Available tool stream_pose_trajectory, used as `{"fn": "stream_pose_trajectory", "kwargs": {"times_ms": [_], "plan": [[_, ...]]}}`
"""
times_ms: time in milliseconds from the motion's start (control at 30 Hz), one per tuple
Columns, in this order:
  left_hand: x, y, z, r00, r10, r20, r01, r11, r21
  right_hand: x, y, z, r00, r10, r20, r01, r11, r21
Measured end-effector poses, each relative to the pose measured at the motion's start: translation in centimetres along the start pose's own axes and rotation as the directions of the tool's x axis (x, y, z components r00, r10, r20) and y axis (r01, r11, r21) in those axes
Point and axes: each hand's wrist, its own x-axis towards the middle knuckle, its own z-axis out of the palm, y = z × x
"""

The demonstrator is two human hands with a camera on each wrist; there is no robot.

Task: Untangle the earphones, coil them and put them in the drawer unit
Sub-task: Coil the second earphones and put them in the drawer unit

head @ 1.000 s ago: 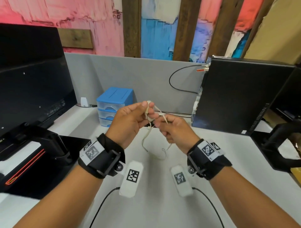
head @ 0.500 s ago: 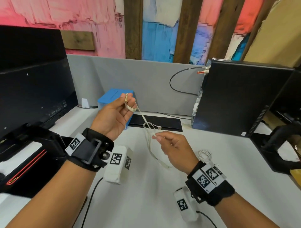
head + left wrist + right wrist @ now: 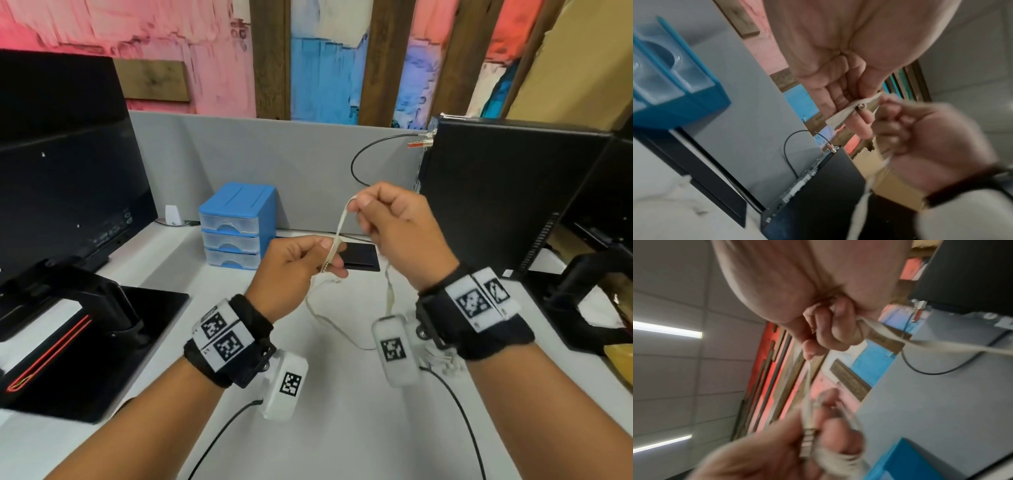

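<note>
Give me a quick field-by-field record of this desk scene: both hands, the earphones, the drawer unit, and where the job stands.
left hand: pinches the earphones near the plug
right hand: raised higher, pinches the cable
earphones: pale cable taut between both hands; a slack loop hangs to the desk
drawer unit: blue, three clear drawers, all closed, behind the left hand
stage: earphones not yet coiled, none in the unit
</note>
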Motion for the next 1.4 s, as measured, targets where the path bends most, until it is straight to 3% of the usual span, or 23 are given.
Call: {"fn": "stream_pose_trajectory", "kwargs": {"times_ms": [67, 133, 300, 367, 467, 667, 833, 1033, 1200, 1400], "plan": [[-0.1, 0.7, 0.0, 0.997, -0.039, 0.064, 0.047, 0.990, -0.129, 1.3, 1.9, -0.3, 0.996, 0.061, -0.073, -0.064, 0.997, -0.041], [0.0, 1.1, -0.3, 0.995, -0.045, 0.093, 0.068, 0.966, -0.250, 1.1, 3.9, 0.3, 0.991, 0.120, -0.065, -0.126, 0.988, -0.092], [0.8, 0.9, -1.7, 0.997, -0.074, -0.015, 0.062, 0.916, -0.397, -4.2, 5.9, 3.4, 0.944, 0.199, 0.265, -0.150, 0.970, -0.193], [1.0, 0.4, -2.0, 0.996, -0.061, -0.067, 0.039, 0.954, -0.298, -5.6, 5.2, 3.8, 0.910, 0.208, 0.360, -0.140, 0.968, -0.207], [1.1, -0.8, -2.1, 0.993, 0.023, -0.114, -0.025, 1.000, -0.015, -6.1, 2.6, 3.4, 0.883, 0.172, 0.437, -0.090, 0.975, -0.203], [0.4, -0.5, -1.3, 0.993, 0.099, 0.065, -0.109, 0.978, 0.179, -3.0, -1.6, 1.1, 0.941, 0.003, 0.338, 0.046, 0.989, -0.137], [0.1, 1.4, -0.9, 0.991, -0.030, 0.128, 0.045, 0.993, -0.111, 0.6, -1.0, -0.1, 0.986, 0.054, 0.157, -0.043, 0.996, -0.074], [0.1, 2.3, -1.3, 0.982, -0.082, 0.168, 0.135, 0.932, -0.336, 0.7, 1.9, 1.0, 0.953, 0.212, 0.215, -0.245, 0.959, 0.140], [0.6, 3.2, -2.5, 0.987, -0.110, 0.114, 0.155, 0.815, -0.558, -0.9, 4.5, 1.7, 0.923, 0.244, 0.298, -0.338, 0.885, 0.321], [1.1, 4.2, -4.6, 0.980, -0.186, 0.069, 0.168, 0.594, -0.787, -2.5, 6.2, 1.6, 0.926, 0.286, 0.248, -0.374, 0.793, 0.482]]}}
